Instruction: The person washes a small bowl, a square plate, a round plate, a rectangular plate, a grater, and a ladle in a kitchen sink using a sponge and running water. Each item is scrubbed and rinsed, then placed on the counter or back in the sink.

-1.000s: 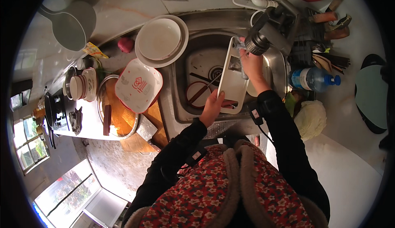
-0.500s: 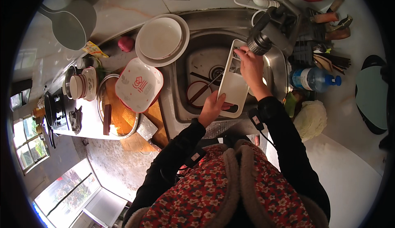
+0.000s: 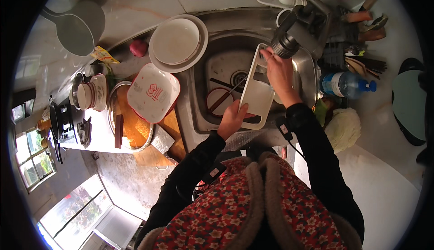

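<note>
Fingers of the left hand (image 3: 232,120) pinch a cream slotted board (image 3: 260,97) at 7 o'clock, above the sink (image 3: 218,64); the right hand's (image 3: 279,73) touch its 1-o'clock end, grip unclear. A loosened pinch could drop it; lifting might strike the dark faucet (image 3: 285,46).

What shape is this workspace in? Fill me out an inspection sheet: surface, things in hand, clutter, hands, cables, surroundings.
Surface: metal sink with a pale counter on the right.
Things in hand: cream board with cutouts, tilted over the sink.
Clutter: round red-rimmed dish and brown-handled tool in the sink; stacked plates and square red-rimmed dish to the left; blue-capped bottle and cabbage to the right.
Hands: left hand grips the board's near end; right hand has its fingers at the far end, grip unclear.
Cables: thin black cable by the right cuff.
Surroundings: bright windows at lower left.
</note>
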A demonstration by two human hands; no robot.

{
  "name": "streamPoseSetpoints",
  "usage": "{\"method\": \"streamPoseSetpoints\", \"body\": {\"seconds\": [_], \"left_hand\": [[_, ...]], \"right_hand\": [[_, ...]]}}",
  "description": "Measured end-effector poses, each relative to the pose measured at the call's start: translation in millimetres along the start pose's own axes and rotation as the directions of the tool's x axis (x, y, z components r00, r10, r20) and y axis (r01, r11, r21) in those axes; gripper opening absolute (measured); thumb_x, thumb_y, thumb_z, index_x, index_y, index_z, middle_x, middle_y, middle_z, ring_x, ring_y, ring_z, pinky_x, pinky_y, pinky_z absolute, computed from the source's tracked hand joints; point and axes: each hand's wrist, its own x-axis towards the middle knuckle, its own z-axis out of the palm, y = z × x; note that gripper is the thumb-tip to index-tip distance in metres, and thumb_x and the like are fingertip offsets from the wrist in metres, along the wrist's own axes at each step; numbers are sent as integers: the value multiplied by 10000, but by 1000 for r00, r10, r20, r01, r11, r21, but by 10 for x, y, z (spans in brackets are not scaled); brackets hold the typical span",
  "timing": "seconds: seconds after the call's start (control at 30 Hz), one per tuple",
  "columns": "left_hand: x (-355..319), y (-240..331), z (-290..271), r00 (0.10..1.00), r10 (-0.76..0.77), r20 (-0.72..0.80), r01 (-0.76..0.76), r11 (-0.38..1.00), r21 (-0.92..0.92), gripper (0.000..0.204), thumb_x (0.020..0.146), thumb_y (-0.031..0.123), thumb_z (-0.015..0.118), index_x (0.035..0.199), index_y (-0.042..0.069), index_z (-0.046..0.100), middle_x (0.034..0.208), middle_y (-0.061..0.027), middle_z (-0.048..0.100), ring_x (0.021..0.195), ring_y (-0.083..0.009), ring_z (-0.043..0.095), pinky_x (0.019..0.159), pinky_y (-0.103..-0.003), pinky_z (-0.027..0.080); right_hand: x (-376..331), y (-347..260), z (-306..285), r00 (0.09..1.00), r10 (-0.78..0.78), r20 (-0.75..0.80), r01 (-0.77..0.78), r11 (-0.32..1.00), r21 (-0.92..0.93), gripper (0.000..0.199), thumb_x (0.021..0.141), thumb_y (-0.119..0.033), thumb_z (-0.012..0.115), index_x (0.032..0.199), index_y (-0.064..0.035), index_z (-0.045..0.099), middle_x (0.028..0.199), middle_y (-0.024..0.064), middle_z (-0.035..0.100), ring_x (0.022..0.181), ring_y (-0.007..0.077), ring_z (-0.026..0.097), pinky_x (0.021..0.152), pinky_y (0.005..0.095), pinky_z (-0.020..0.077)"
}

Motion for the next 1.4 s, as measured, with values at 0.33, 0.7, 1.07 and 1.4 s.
{"method": "streamPoseSetpoints", "body": {"seconds": [0.33, 0.7, 1.07, 1.4], "left_hand": [[-18, -7, 19, 1000, 21, -5, -21, 999, 38, 257, 1009, 165, 497, 1048, -87, 527, 944, -152, 654, 892, -230, 709, 763, -320, 568], [-46, -88, -21, 997, 79, -22, -77, 996, 53, 277, 1003, 195, 511, 962, -79, 512, 873, -216, 636, 837, -278, 719, 686, -352, 555], [-38, -199, -110, 996, 85, -16, -77, 958, 276, 277, 997, 190, 512, 971, -85, 521, 889, -226, 639, 832, -276, 716, 692, -361, 557], [11, 37, -210, 970, -237, 44, 236, 971, 37, 308, 1019, 188, 498, 1195, -62, 534, 1029, -122, 660, 916, -210, 699, 839, -309, 573]], "right_hand": [[-18, 6, -24, 995, -93, -31, 93, 996, -9, 246, 817, -54, 625, 1034, -137, 705, 1062, 6, 609, 1017, 272, 551, 789, 417, 456], [-28, 10, -73, 998, -56, 5, 56, 998, -7, 299, 788, -9, 611, 1052, -113, 707, 1104, 32, 666, 888, 289, 606, 802, 398, 483], [-61, 14, -55, 999, -44, 9, 44, 999, -27, 255, 796, -38, 628, 1024, -126, 701, 1064, -9, 629, 993, 249, 570, 805, 383, 454], [-474, 134, -266, 991, 124, 38, -130, 960, 247, 299, 740, 53, 606, 988, -86, 700, 1015, 28, 620, 961, 281, 568, 819, 405, 471]]}}
